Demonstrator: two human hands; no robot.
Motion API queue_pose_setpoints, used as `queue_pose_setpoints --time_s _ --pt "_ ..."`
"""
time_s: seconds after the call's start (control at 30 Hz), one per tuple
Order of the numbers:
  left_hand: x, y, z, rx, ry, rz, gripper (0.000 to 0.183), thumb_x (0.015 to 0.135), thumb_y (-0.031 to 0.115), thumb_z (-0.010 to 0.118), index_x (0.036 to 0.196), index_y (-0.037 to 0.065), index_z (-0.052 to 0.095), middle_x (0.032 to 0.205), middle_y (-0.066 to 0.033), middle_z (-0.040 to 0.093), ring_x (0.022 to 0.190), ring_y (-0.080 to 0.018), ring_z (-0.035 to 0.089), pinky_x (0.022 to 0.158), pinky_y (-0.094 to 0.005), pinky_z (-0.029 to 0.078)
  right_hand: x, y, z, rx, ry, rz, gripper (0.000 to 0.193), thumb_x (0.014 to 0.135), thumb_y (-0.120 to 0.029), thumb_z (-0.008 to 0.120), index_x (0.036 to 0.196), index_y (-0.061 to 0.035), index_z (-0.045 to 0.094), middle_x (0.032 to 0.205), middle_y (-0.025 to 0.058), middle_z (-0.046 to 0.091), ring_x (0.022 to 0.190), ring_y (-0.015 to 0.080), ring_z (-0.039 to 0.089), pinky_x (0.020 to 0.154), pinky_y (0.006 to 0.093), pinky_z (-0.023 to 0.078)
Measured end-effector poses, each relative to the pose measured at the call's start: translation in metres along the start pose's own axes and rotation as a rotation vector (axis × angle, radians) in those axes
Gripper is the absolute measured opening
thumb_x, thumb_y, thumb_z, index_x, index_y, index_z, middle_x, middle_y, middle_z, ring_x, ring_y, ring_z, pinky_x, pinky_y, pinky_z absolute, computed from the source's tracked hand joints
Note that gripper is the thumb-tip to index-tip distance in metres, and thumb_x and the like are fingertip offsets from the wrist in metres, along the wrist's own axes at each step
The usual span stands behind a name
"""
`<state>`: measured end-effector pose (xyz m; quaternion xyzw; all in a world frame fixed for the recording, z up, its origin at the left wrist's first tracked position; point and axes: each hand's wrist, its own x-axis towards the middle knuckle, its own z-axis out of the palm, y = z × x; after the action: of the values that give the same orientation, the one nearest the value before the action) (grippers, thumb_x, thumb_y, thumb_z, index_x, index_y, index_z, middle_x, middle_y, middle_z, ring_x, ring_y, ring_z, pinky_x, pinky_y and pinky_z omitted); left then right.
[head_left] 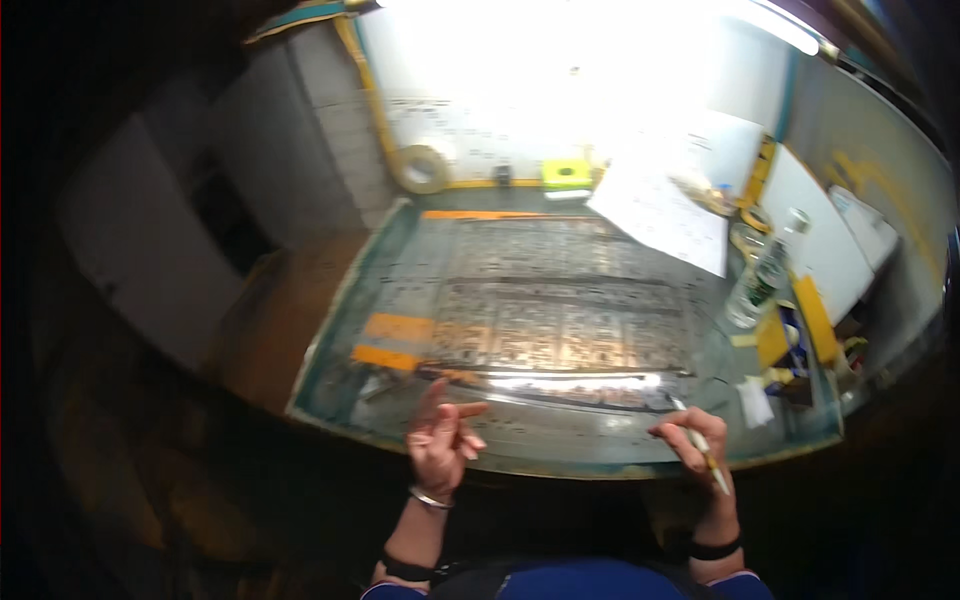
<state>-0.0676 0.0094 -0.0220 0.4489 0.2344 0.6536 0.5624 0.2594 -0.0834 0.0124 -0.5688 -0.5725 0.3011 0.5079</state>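
My left hand (440,440) is raised palm up over the front edge of the table, its fingers apart and nothing in it. In my right hand (698,440) is a slim white pen-like tool (713,466), gripped as for writing, its upper end slanting back past the hand. The tool's tip points toward the front right corner of a dark printed sheet (570,335); blur hides whether it touches. Several rows of fine marks cover this sheet, which lies flat on the greenish glass-like tabletop (540,430). Bright light reflects along its near edge.
Orange strips (395,341) lie left of the sheet. At the back are a tape roll (421,170), a yellow-green box (567,174) and white paper (665,215). A clear bottle (765,280), a blue-and-yellow box (785,340) and a crumpled white piece (755,401) stand along the right side.
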Motion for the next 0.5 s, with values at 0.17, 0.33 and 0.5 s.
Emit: queue_pose_setpoints --time_s 0.17,0.33,0.5 --pt "-0.0026 -0.0014 -0.0112 0.054 0.050 0.039 0.039 0.102 0.019 0.049 0.141 0.013 0.045 0.097 -0.0199 0.071 0.049 -0.0106 0.059 0.041 -0.0166 0.043 0.0052 0.0080 0.0060 -0.030 -0.003 -0.112 0.009 0.085 -0.009 0.070 0.086 -0.0003 0.071 0.078 0.0098 0.072 0.075 0.0162 0.068 0.069 0.0284 0.052" --pt "-0.0006 -0.0010 -0.0086 0.042 0.035 0.057 0.039 0.102 0.019 0.049 0.140 0.012 0.045 0.096 -0.0224 0.070 0.050 -0.0131 0.061 0.042 -0.0174 0.045 0.0035 0.0023 0.0006 0.001 -0.044 -0.106 0.011 0.088 -0.009 0.066 0.088 0.0004 0.071 0.082 0.0108 0.072 0.079 0.0166 0.068 0.073 0.0289 0.053" --pt "-0.0003 -0.0019 -0.0034 0.037 0.056 0.047 0.039 0.101 0.019 0.051 0.139 0.011 0.046 0.095 -0.0222 0.070 0.049 -0.0137 0.061 0.043 -0.0185 0.046 0.0023 0.0085 0.0019 0.038 -0.006 -0.139 0.009 0.087 -0.010 0.069 0.087 -0.0010 0.072 0.080 0.0105 0.072 0.075 0.0174 0.069 0.070 0.0285 0.053"
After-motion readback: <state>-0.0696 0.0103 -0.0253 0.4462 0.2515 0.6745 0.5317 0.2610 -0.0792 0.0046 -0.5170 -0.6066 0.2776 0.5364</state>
